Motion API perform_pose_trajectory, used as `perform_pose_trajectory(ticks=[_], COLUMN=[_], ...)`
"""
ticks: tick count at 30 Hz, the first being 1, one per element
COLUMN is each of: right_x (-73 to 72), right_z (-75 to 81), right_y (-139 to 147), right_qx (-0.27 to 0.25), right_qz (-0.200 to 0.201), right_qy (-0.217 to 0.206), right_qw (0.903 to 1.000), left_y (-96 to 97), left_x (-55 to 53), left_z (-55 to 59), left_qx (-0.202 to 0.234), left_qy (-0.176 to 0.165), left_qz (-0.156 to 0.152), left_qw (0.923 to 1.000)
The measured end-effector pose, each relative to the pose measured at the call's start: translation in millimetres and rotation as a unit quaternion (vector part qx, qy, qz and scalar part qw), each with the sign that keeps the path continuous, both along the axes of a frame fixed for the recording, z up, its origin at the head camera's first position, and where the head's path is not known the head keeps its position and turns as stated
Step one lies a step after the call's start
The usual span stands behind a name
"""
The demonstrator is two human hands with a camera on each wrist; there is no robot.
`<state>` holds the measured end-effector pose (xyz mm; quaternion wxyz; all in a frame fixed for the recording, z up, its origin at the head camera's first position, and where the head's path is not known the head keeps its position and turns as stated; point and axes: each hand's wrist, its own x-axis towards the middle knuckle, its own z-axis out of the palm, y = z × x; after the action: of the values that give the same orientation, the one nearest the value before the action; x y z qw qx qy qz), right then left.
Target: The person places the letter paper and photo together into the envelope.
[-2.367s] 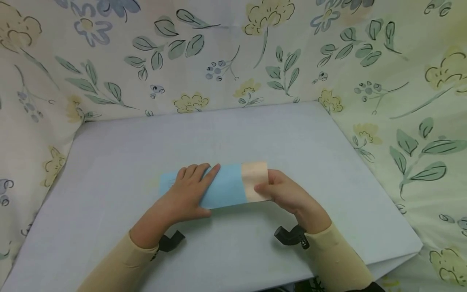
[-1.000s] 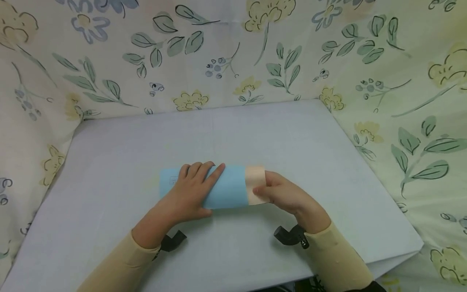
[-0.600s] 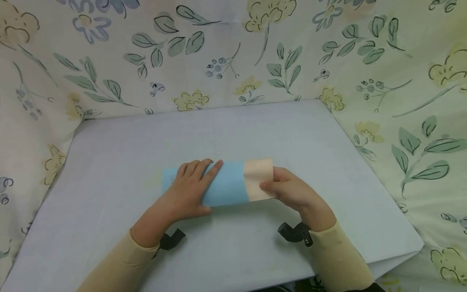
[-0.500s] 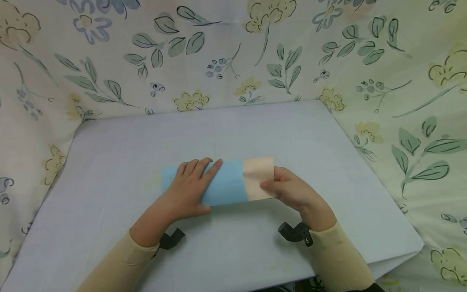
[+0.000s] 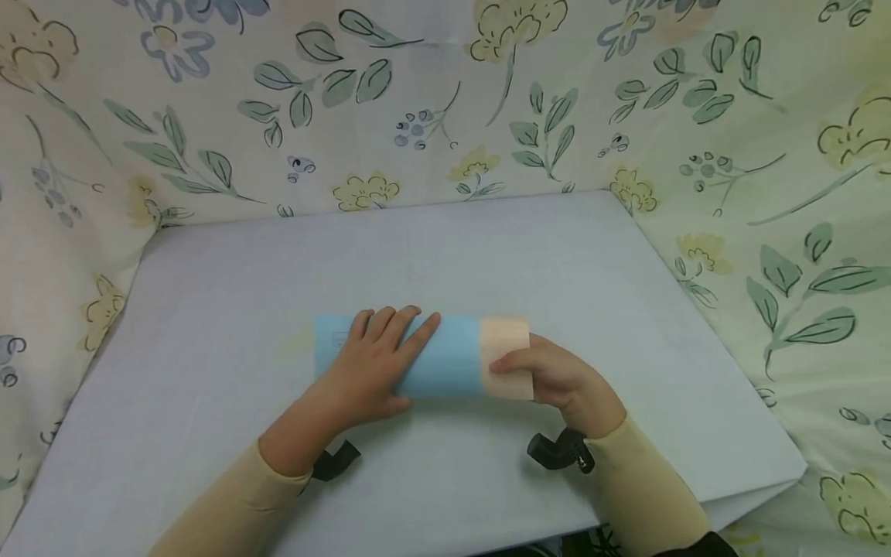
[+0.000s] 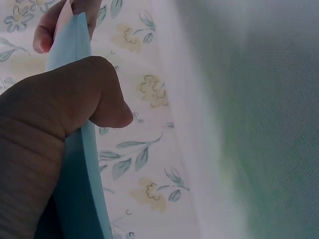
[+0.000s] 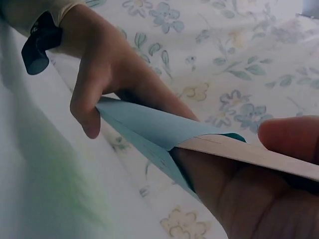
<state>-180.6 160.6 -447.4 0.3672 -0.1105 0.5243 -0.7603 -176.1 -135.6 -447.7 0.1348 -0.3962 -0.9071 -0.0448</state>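
A long blue paper envelope [image 5: 445,357] is held above the white table, with small print near its left end. My left hand [image 5: 362,375] grips it across the middle, fingers over the far side and thumb at the near edge; in the left wrist view the thumb [image 6: 109,107] hooks past the blue edge. A beige card-like piece [image 5: 511,340] sticks out of the right end. My right hand [image 5: 567,375] pinches this piece, thumb on top and fingers underneath. In the right wrist view the beige strip [image 7: 249,153] emerges at the envelope's mouth [image 7: 207,138].
The white-covered table [image 5: 418,263] extends around both hands. Its front edge lies at the bottom right, with dark items beneath. Floral cloth [image 5: 445,100] hangs behind and at both sides. Black camera mounts [image 5: 560,450] sit at the wrists.
Both hands and the envelope have shifted slightly right since half a second ago. The right end has tipped down toward me, and more of the right hand's palm side shows.
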Motion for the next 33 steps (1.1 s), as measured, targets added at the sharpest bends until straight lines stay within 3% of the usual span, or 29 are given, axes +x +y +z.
perform_pose_trajectory(ticks=[5, 11, 28, 33], right_x=[1.5, 2.7, 6.4, 5.4], right_z=[-0.7, -0.7, -3.8, -2.5], right_y=[-2.5, -4.2, -15.1, -16.9], right_qx=[-0.038, -0.046, 0.004, 0.029], right_qz=[-0.004, -0.006, 0.063, 0.058], right_qy=[-0.005, -0.001, 0.047, 0.046], right_qw=[0.9993, 0.9989, 0.9969, 0.9968], left_y=[1.8, 2.0, 6.8, 8.4], left_x=[0.8, 0.7, 6.1, 6.9], left_z=[-0.1, 0.7, -0.8, -2.7], left_qx=[0.010, 0.010, 0.026, 0.025], left_qy=[-0.003, -0.004, -0.005, -0.007], left_qz=[0.001, 0.005, -0.036, -0.029], left_qw=[0.9999, 0.9999, 0.9990, 0.9992])
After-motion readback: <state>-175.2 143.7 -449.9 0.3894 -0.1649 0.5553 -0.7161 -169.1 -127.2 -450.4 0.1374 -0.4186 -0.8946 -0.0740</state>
